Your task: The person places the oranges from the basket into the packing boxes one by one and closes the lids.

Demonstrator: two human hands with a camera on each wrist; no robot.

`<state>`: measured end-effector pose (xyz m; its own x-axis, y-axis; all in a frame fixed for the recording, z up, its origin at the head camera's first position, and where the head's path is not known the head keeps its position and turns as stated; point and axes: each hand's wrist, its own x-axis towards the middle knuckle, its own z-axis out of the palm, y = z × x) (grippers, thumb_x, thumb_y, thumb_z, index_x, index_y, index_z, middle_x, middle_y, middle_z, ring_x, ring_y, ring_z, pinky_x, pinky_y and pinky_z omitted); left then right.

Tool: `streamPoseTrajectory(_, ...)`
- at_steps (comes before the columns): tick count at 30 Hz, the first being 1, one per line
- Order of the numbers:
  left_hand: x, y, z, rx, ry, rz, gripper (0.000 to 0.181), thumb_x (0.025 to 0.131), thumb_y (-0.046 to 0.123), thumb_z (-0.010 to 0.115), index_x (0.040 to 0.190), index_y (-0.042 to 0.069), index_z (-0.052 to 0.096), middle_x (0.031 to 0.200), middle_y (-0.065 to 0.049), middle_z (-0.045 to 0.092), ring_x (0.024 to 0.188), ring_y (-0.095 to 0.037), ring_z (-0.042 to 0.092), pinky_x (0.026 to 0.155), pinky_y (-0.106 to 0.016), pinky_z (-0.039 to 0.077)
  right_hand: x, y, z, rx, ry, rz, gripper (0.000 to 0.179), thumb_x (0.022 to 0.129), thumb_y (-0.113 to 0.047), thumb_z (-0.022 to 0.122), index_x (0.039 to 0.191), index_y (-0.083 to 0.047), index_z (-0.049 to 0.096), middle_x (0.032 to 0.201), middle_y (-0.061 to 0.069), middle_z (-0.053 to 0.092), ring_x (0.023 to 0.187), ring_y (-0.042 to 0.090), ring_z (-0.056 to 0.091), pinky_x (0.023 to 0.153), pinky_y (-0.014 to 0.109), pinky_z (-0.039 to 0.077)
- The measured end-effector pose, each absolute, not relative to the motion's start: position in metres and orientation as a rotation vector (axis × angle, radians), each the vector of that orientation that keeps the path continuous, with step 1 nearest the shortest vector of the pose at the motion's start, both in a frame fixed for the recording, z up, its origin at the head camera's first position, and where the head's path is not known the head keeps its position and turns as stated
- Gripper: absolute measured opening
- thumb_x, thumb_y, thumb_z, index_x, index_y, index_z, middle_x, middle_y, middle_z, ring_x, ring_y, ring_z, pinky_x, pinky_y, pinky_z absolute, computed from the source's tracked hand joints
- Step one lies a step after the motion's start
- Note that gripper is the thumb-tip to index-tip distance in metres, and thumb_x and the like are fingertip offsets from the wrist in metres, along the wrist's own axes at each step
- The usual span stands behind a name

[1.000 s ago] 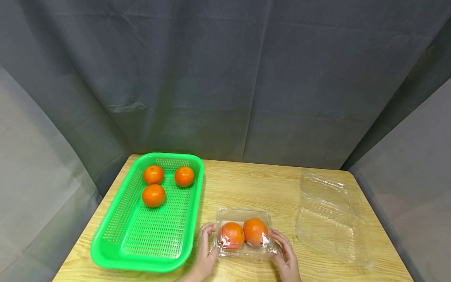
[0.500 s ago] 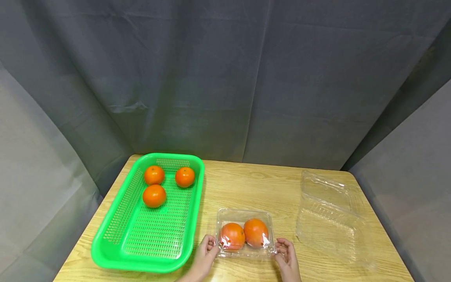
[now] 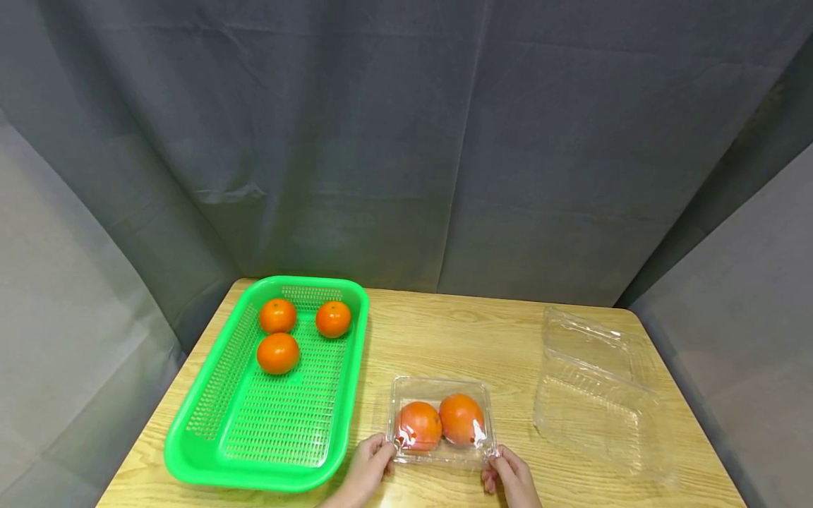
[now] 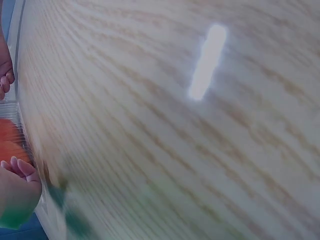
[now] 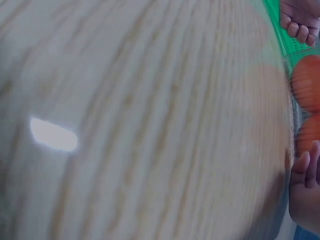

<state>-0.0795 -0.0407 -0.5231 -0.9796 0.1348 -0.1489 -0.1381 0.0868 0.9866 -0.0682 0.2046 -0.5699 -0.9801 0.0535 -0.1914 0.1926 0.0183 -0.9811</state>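
A clear plastic clamshell box point(image 3: 444, 456) lies closed on the table with two oranges point(image 3: 419, 426) inside, side by side. At its near left corner my left hand point(image 3: 368, 462) pinches the edge between thumb and curled fingers. My right hand point(image 3: 513, 476) does the same at the near right corner, thumb on top. Both wrist views catch the hands only at the frame's border: the left hand point(image 4: 20, 187) beside the orange fruit in one, the right hand point(image 5: 306, 185) below the oranges point(image 5: 306, 85) in the other.
Left of the box stands a green perforated basket point(image 3: 286, 423) with three oranges point(image 3: 277, 353) toward its far end. On the right lies another clear clamshell box point(image 3: 591, 395), lid opened out. A grey curtain point(image 3: 406, 176) hangs behind the wooden table point(image 3: 457, 331).
Fingers of both hands have come down from the box's sides to its near corners and curled in more. The box and its oranges stay in nearly the same place.
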Motion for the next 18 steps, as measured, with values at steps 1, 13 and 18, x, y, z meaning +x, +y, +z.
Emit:
streamPoseTrajectory(1,-0.0798,-0.0407,-0.5240,-0.005,2.143,2.004,0.018,0.080,-0.003,0.045,0.069,-0.017,0.043,0.054,0.000,0.044,0.046,-0.004,0.039,0.044,-0.013,0.032,-0.0680,0.2055,-0.5698,0.243,2.154,-2.126,0.025,0.089,-0.002,0.039,0.083,0.022,0.042,0.061,0.004,0.051,0.049,0.009,0.048,0.047,0.022,0.043)
streamPoseTrajectory(13,-0.0814,-0.0413,-0.5290,-0.011,2.043,2.059,0.016,0.079,-0.004,0.045,0.071,-0.017,0.040,0.054,0.000,0.041,0.047,-0.005,0.037,0.044,-0.015,0.032,-0.0678,0.2129,-0.5714,0.073,2.069,-2.173,0.025,0.090,0.000,0.039,0.084,0.024,0.036,0.063,-0.002,0.050,0.052,0.007,0.048,0.049,0.021,0.044)
streamPoseTrajectory(18,-0.0812,-0.0415,-0.5286,-0.003,2.001,2.055,0.016,0.080,-0.004,0.043,0.073,-0.017,0.038,0.056,0.002,0.040,0.048,-0.006,0.037,0.045,-0.016,0.032,-0.0683,0.2126,-0.5717,0.094,2.092,-2.165,0.023,0.090,-0.001,0.040,0.082,0.021,0.036,0.064,0.000,0.049,0.053,0.008,0.047,0.049,0.021,0.043)
